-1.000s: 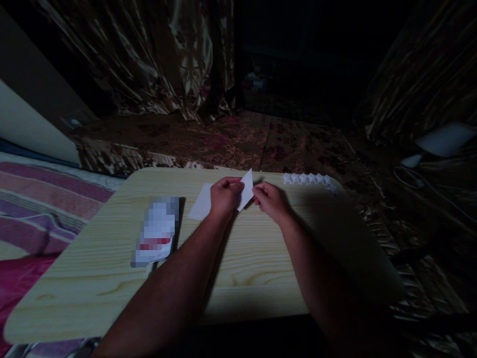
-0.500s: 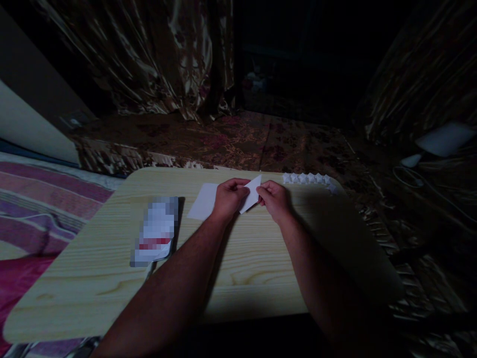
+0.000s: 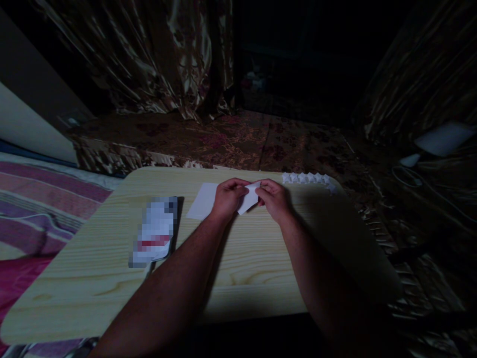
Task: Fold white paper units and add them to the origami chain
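A small piece of white paper (image 3: 248,199) is held between my two hands above the far middle of the table. My left hand (image 3: 228,199) pinches its left side, thumb on top. At its right side, my right hand (image 3: 274,197) grips the paper between thumb and fingers. The upper edge of the paper is partly hidden by the fingers. A larger white sheet (image 3: 201,201) lies flat on the table just left of my left hand, partly covered by it. Several folded white paper stars (image 3: 305,178) sit in a row beyond my right hand, with one star (image 3: 332,189) slightly nearer.
The pale wooden table (image 3: 249,268) has rounded corners. A phone-like device (image 3: 156,228), blurred by pixels, lies left with a cable at its near end. A striped bed cover (image 3: 44,199) is at the left. Behind hang patterned curtains (image 3: 186,54); a lamp-like white object (image 3: 443,139) stands right.
My right hand's fingers have moved onto the paper's upper corner, and the pointed corner that stuck up is now folded down or covered. My left hand stays nearly still.
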{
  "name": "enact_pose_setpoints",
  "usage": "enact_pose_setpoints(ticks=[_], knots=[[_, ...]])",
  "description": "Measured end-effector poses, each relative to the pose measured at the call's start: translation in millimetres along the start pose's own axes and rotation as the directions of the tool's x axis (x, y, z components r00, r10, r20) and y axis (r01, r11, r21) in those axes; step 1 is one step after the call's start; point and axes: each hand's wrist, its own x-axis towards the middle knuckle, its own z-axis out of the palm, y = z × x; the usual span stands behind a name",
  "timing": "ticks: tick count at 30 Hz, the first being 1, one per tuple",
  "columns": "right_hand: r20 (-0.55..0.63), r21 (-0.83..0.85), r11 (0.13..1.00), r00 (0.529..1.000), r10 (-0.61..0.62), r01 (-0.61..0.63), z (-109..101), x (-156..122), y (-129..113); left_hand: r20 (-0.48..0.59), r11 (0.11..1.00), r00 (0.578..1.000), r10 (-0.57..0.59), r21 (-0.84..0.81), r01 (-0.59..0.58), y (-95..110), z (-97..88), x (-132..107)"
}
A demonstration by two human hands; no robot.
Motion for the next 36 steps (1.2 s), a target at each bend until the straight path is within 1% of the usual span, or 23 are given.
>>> enact_pose_setpoints(ticks=[5,10,21,27,31,34,36], knots=[[0.010,0.019,0.999,0.999,-0.043,0.043,-2,1,3,0.035,0.997,0.999,0.005,-0.076,-0.002,-4,-0.5,1],[0.014,0.059,0.998,0.999,-0.032,0.031,-3,4,9,0.058,0.992,0.998,0.005,-0.128,0.002,-5,-1.2,2],[0.008,0.091,0.995,0.999,-0.045,0.044,-1,4,11,0.034,0.993,0.999,-0.028,-0.117,0.032,-6,-1.9,2],[0.014,0.099,0.994,0.999,-0.047,0.045,-1,4,14,0.022,0.994,1.000,-0.014,-0.104,0.016,-6,-2.3,2],[0.010,0.086,0.995,0.998,-0.057,0.056,-3,5,14,0.062,0.997,0.998,-0.024,-0.072,0.028,-1,-1.1,0],[0.013,0.054,0.997,0.998,-0.056,0.056,-3,4,13,0.107,0.996,0.994,-0.021,-0.080,0.029,0,-0.2,-2],[0.016,0.049,0.998,0.999,-0.052,0.051,-3,4,11,0.116,0.996,0.993,-0.013,-0.089,0.023,0,0.1,-2]])
